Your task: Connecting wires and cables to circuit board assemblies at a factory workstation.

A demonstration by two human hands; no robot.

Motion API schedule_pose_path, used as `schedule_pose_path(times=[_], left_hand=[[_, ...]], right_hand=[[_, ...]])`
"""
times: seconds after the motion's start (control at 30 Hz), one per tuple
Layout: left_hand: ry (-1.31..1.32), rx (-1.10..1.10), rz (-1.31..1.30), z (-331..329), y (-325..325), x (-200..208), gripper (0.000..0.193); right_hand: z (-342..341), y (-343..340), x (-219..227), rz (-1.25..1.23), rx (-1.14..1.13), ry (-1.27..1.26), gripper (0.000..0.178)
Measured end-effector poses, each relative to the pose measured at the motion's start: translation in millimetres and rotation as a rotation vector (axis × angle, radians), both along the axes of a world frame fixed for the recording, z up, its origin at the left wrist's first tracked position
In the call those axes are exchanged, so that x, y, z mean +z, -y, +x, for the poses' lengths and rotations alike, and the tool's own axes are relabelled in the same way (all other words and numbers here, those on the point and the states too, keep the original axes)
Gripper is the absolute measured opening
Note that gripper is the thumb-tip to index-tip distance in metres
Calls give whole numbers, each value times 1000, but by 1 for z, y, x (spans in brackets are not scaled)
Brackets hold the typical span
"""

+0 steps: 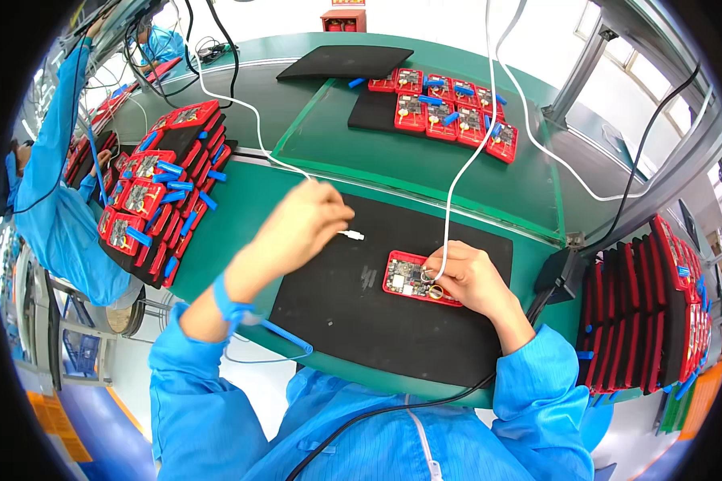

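Observation:
My left hand (303, 223) is closed around a white cable, whose small white plug (351, 235) sticks out past the fingertips above the black mat (353, 321). That cable runs up and away to the far left. Lower right of it, a red tray (391, 282) with a grey circuit board (407, 276) lies on the mat. My right hand (472, 279) is over the tray's right half, fingers pinched at the end of a second white cable (449, 208) hanging from above. The fingers hide that cable's tip, so whether it is plugged into the board cannot be seen.
Stacked black mats with red-trayed boards (144, 196) stand at left, more (642, 313) at right. Further red-trayed boards (441, 116) lie at the back. A blue wrist-strap cord (285, 337) hangs by my left forearm. A person in blue (64, 208) works at left.

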State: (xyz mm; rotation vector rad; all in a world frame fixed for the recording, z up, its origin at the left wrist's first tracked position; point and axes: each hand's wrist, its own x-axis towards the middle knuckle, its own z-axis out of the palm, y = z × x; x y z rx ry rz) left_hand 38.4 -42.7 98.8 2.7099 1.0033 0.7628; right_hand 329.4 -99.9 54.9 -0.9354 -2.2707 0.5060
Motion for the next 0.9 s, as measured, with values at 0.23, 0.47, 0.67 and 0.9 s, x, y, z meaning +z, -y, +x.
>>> schedule_pose_path(times=[0.23, 0.47, 0.67, 0.9], left_hand=[[40, 77, -190, 8, -5, -65, 16], [-77, -91, -86, 26, 8, -66, 12], [-51, -148, -142, 30, 20, -65, 13], [11, -225, -193, 31, 15, -67, 13]], right_hand=[[6, 0, -3, 40, 5, -31, 19], [6, 1, 0, 41, -11, -20, 18], [4, 0, 0, 48, -9, -25, 17], [4, 1, 1, 23, -14, -29, 15]])
